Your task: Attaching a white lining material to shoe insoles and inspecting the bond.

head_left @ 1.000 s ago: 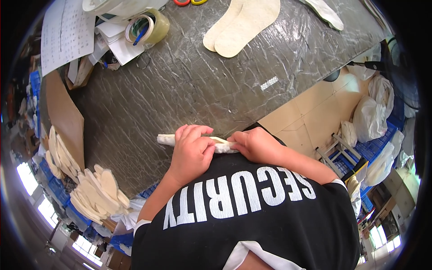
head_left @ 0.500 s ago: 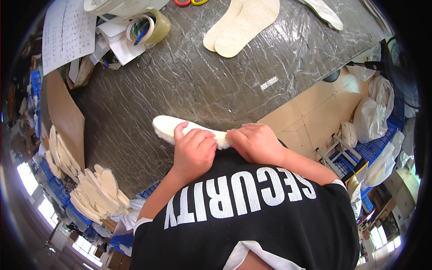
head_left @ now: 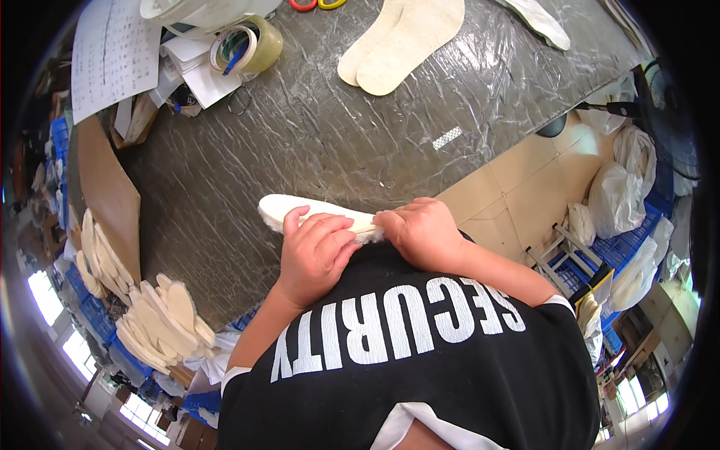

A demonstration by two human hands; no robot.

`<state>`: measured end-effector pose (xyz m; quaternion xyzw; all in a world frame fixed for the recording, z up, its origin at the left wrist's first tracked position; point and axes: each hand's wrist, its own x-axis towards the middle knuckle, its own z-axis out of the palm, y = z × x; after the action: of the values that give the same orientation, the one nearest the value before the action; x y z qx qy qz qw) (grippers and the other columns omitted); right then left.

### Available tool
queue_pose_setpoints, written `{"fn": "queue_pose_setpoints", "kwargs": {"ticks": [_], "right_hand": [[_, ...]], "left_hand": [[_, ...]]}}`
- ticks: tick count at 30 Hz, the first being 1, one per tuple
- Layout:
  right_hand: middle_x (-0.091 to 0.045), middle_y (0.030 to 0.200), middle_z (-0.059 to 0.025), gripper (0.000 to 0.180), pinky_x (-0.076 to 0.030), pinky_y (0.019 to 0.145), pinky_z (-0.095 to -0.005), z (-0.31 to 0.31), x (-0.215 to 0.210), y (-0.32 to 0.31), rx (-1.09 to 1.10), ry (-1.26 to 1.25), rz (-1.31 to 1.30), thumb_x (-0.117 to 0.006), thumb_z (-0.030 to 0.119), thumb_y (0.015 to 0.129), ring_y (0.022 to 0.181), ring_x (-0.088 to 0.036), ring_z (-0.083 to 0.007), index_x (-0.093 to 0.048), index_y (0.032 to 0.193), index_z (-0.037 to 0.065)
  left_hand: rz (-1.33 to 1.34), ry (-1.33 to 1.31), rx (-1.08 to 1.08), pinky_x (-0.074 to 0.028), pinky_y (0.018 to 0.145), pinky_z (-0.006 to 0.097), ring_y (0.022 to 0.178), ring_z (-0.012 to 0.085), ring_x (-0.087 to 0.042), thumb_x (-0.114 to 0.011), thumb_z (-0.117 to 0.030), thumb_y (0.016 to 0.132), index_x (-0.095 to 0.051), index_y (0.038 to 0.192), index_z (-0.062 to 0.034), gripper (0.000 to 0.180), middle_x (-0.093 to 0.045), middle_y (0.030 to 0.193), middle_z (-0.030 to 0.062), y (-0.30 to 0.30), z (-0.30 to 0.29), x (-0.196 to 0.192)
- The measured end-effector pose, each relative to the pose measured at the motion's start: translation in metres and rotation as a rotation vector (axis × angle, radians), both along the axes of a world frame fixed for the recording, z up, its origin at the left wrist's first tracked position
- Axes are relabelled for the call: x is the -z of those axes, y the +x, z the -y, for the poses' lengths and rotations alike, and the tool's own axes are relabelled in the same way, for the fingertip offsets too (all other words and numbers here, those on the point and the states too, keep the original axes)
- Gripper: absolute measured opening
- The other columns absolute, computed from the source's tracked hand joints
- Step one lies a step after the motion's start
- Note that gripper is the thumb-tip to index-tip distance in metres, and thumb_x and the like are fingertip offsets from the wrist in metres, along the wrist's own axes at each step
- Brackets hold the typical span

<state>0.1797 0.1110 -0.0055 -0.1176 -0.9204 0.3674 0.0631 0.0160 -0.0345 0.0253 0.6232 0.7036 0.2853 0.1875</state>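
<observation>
Close to my body, at the table's near edge, I hold a cream insole (head_left: 300, 207) with a fluffy fleece underside. My left hand (head_left: 315, 247) is wrapped over its middle, the fingers bent across the smooth top face. At its right end my right hand (head_left: 424, 234) pinches the tip between thumb and fingers. The insole lies slantwise, its rounded left end pointing away from me. Two flat cream insoles (head_left: 409, 45) overlap at the far side of the table, and another pale insole (head_left: 536, 21) rests to their right.
The dark, plastic-covered table (head_left: 300, 142) stretches ahead. Tape rolls (head_left: 251, 46), a handwritten sheet (head_left: 114, 64) and scissors (head_left: 315, 4) lie at its far left. Piles of insoles (head_left: 165, 322) stand at left. Plastic bags (head_left: 622, 184) and a blue crate (head_left: 626, 247) are at right.
Both hands have shifted slightly, the left a little toward the left and nearer my body. The insole's rounded end has moved slightly right. Both hands keep hold of it.
</observation>
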Motion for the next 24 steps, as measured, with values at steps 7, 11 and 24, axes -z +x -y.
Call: {"fn": "queue_pose_setpoints", "kwargs": {"ticks": [7,11,24], "right_hand": [[-0.062,0.063,-0.0041,0.007,-0.048,0.057,-0.0362,0.001,-0.002,0.000,0.002,0.018,-0.010,-0.062,0.012,0.075,0.059,-0.063,-0.0228,-0.058,0.079,0.009],[-0.066,0.071,-0.0043,0.017,-0.049,0.058,-0.0347,0.000,-0.001,0.000,0.001,0.038,-0.066,-0.065,0.010,0.073,0.064,-0.066,-0.0218,-0.063,0.090,0.007],[-0.067,0.075,-0.0027,0.015,-0.047,0.062,-0.0343,-0.005,0.025,-0.003,-0.081,0.080,-0.086,-0.061,0.010,0.070,0.067,-0.065,-0.0198,-0.058,0.084,0.008]], "left_hand": [[-0.017,0.032,-0.033,-0.035,0.094,0.048,0.085,0.0212,-0.065,-0.076,-0.003,0.065,-0.061,0.082,-0.0112,0.023,-0.067,0.094,0.0018,0.005,-0.004,0.000],[-0.040,0.052,-0.053,-0.035,0.093,0.048,0.082,0.0200,-0.065,-0.075,-0.002,0.064,-0.061,0.080,-0.0112,0.023,-0.067,0.091,0.0015,0.007,-0.005,0.000],[-0.075,0.036,-0.095,-0.034,0.095,0.048,0.083,0.0203,-0.063,-0.076,-0.014,0.070,-0.062,0.086,-0.0077,0.022,-0.065,0.088,0.0019,0.009,-0.003,0.015]]}}
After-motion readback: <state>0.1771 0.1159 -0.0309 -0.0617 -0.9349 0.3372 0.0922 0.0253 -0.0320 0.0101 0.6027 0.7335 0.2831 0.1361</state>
